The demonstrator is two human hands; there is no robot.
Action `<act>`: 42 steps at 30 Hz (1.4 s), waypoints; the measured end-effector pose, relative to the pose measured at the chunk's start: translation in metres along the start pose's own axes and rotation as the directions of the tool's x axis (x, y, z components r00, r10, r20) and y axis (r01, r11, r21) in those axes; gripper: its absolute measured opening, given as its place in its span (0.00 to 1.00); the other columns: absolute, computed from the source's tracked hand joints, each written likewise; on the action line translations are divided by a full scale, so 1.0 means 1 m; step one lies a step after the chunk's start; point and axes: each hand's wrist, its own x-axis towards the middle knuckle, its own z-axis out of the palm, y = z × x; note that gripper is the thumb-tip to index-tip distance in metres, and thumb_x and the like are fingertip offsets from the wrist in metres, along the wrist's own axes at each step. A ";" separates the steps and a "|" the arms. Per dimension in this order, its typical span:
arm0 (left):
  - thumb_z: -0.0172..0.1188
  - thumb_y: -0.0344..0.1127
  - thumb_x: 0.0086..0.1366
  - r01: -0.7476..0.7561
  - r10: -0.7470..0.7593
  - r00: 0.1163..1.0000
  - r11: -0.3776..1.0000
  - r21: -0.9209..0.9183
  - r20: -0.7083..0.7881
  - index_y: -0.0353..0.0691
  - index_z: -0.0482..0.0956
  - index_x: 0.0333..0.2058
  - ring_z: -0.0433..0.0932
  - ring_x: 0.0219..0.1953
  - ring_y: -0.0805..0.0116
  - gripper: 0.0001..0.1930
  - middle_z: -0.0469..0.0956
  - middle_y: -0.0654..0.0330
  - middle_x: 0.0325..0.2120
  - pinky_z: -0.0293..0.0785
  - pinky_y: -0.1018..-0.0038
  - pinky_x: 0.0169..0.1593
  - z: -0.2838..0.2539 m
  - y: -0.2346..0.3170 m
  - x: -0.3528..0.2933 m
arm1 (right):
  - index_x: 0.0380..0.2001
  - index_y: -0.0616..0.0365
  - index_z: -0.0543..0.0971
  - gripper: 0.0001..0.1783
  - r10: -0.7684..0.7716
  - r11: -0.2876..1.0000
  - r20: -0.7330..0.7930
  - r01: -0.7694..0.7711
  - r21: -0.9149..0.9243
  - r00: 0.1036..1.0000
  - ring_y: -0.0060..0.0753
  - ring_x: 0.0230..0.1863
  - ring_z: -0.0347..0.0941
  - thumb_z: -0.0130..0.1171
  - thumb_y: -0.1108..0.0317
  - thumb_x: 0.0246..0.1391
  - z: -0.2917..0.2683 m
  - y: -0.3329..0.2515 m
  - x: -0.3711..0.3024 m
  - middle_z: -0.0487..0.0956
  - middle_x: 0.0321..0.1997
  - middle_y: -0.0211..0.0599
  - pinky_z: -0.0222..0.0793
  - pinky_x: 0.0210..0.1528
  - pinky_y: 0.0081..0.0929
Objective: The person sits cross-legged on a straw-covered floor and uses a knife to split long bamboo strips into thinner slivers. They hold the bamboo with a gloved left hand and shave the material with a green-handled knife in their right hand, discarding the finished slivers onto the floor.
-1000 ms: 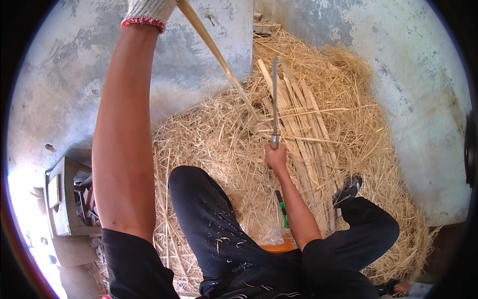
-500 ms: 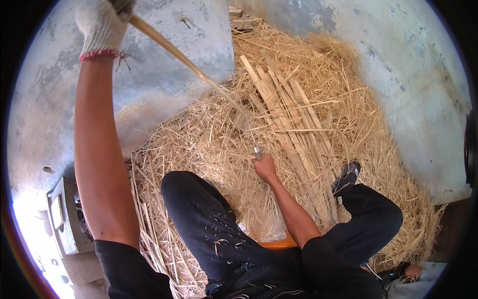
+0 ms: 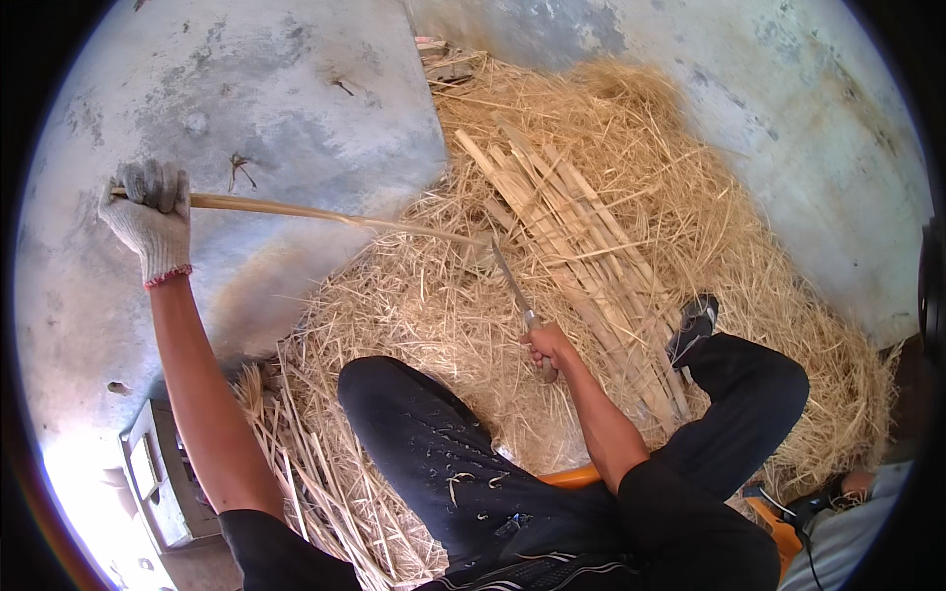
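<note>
My left hand (image 3: 153, 212), in a whitish knitted glove with grey fingers, is closed around one end of a long, thin bamboo strip (image 3: 340, 217). The arm is stretched far out to the left, and the strip runs nearly level across to the right. Bare and closed, my right hand (image 3: 550, 347) grips the handle of a long-bladed knife (image 3: 510, 276) above the shavings. The blade points up and slightly left. Its tip is close to the strip's far end; whether they touch I cannot tell.
Curly pale shavings (image 3: 394, 286) cover the floor. Split bamboo strips (image 3: 581, 246) lie bundled on them, right of the knife; thinner strips (image 3: 315, 473) lie left of my knee. Grey walls (image 3: 296, 89) stand behind. Another person's grey-clothed limb (image 3: 867, 532) shows at lower right.
My left hand has come down and outward to the left, swinging the strip from a steep slant to nearly level. The knife has tilted left, showing more of its blade.
</note>
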 end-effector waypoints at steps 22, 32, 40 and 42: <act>0.43 0.49 0.66 -0.187 0.194 0.973 0.980 0.063 -0.123 0.46 0.62 0.20 0.58 0.16 0.68 0.18 0.62 0.63 0.15 0.53 0.70 0.22 0.035 0.002 -0.043 | 0.26 0.65 0.75 0.37 -0.708 0.649 0.145 0.718 -0.250 0.691 0.49 0.20 0.73 0.46 0.35 0.63 0.138 -0.169 -0.220 0.73 0.14 0.46 0.67 0.28 0.45; 0.41 0.45 0.65 -0.163 0.171 0.977 0.984 0.074 -0.130 0.47 0.58 0.16 0.54 0.14 0.70 0.18 0.56 0.65 0.12 0.50 0.70 0.22 0.046 0.005 -0.068 | 0.24 0.67 0.76 0.39 -0.697 0.639 0.073 0.664 -0.387 0.713 0.49 0.18 0.74 0.43 0.37 0.65 0.129 -0.140 -0.196 0.73 0.14 0.50 0.67 0.26 0.46; 0.39 0.44 0.67 -0.171 0.172 0.985 0.985 0.033 -0.022 0.47 0.59 0.16 0.54 0.12 0.70 0.19 0.59 0.64 0.11 0.52 0.71 0.19 0.052 0.011 -0.080 | 0.22 0.66 0.76 0.38 -0.720 0.616 0.058 0.675 -0.405 0.692 0.50 0.17 0.72 0.43 0.38 0.66 0.119 -0.146 -0.194 0.73 0.13 0.50 0.67 0.26 0.45; 0.38 0.45 0.68 -0.198 0.207 0.975 0.975 0.097 -0.084 0.45 0.61 0.18 0.55 0.11 0.71 0.19 0.61 0.63 0.11 0.55 0.71 0.18 0.050 0.006 -0.081 | 0.22 0.66 0.76 0.38 -0.668 0.645 0.065 0.621 -0.446 0.741 0.50 0.17 0.73 0.43 0.39 0.66 0.115 -0.158 -0.197 0.73 0.13 0.50 0.68 0.26 0.46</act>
